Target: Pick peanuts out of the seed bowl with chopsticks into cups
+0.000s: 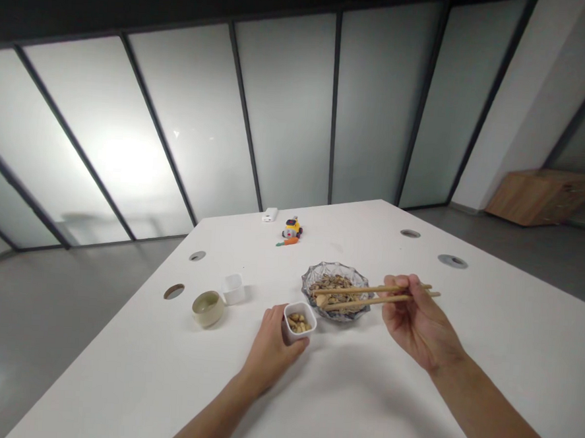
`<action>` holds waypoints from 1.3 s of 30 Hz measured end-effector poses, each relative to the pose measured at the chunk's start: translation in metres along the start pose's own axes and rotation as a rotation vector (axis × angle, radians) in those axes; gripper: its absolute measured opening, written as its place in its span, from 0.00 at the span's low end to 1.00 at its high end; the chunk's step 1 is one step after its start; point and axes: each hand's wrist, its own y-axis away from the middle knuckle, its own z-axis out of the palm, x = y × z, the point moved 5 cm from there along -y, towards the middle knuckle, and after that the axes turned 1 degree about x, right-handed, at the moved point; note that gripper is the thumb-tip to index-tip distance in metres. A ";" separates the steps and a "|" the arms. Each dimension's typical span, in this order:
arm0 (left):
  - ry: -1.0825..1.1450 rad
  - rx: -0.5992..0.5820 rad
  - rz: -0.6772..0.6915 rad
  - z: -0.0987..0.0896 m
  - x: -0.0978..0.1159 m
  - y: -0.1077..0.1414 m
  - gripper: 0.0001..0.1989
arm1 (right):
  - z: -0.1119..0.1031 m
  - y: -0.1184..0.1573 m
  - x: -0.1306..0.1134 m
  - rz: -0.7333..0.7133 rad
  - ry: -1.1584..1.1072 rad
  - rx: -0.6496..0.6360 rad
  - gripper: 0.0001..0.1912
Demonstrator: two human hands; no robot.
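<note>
My left hand (277, 344) grips a small white square cup (292, 338) from its left and near sides. Several light brown pieces (299, 322) lie inside it. In my right hand (418, 319) is a pair of chopsticks (387, 290), pointing left over a clear glass bowl (361, 276). Between their tips sits a small tan piece (322, 301), too small to name surely. Dark, slender pieces like sunseeds (335, 285) fill much of the bowl, partly hidden by the chopsticks. The cup stands just left of the bowl.
Left of my left hand are a beige round cup (208, 309) and a second white square container (233, 289). Farther back on the white table (463, 348) lie a yellow toy vehicle (292, 228), an orange toy carrot (288, 242) and a white box-shaped device (269, 214). Round holes pierce the tabletop.
</note>
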 end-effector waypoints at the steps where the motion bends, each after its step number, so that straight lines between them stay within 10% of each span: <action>1: 0.000 0.000 0.002 0.000 0.000 0.000 0.21 | -0.001 -0.001 -0.002 -0.005 -0.018 0.012 0.19; 13: 0.019 0.004 0.002 -0.002 -0.003 -0.001 0.22 | -0.073 -0.001 -0.084 -0.499 0.439 0.363 0.12; 27: 0.003 0.000 -0.017 -0.004 -0.003 -0.002 0.22 | -0.101 0.070 -0.096 -0.620 1.419 0.618 0.26; 39: 0.032 -0.008 -0.022 -0.003 -0.003 -0.001 0.22 | -0.015 0.013 -0.091 -0.804 1.301 0.357 0.23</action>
